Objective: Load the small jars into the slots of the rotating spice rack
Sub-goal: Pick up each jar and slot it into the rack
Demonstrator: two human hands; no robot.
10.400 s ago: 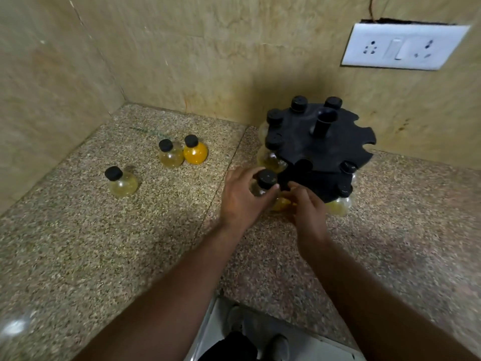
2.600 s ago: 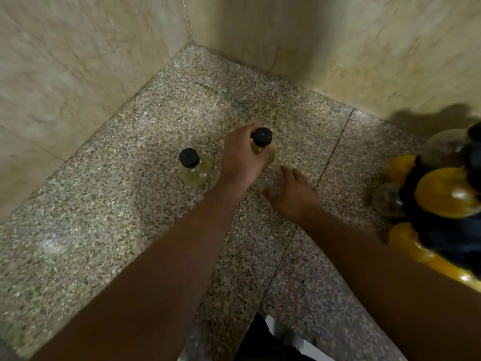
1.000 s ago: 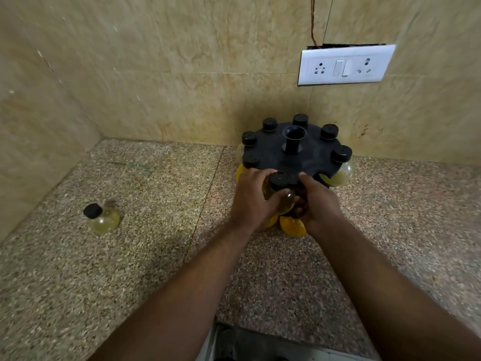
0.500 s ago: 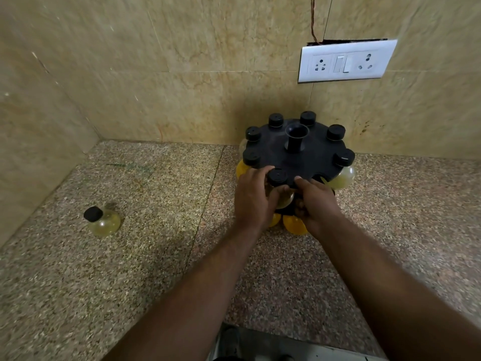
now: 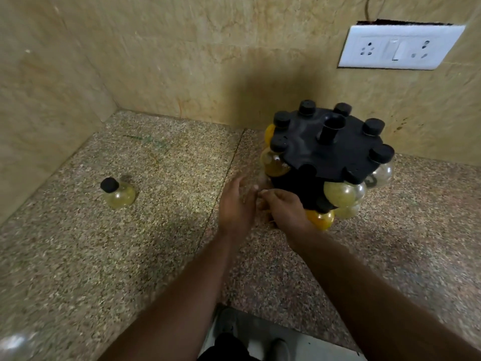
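1. The black rotating spice rack stood on the speckled granite desk, close to the beige marble back wall.
2. Its top disc carried a ring of small jars hanging by their necks, black caps above the disc and round bodies below it; a short black centre tube rose from the middle.
3. On the left rim, a jar of yellow-orange contents hung in its slot, and at the front right a pale yellow jar hung likewise.
4. Lower down, more jars showed beneath the disc, among them an orange jar at the front, just beside the right hand.
5. One loose jar, black-capped and holding pale yellow contents, stood upright on the desk by itself, well apart from the rack to the left.
6. The left hand was just in front of the rack's lower left side, fingers spread loosely and holding nothing.
7. The right hand was beside it, fingertips meeting those of the left hand, knuckles close to the rack's dark lower part; whether it gripped anything could not be told, as the hands were blurred.
8. A white switch-and-socket plate was mounted on the wall above and to the right of the rack.
9. At the bottom edge, below the desk's front, pale floor and dark footwear were visible.
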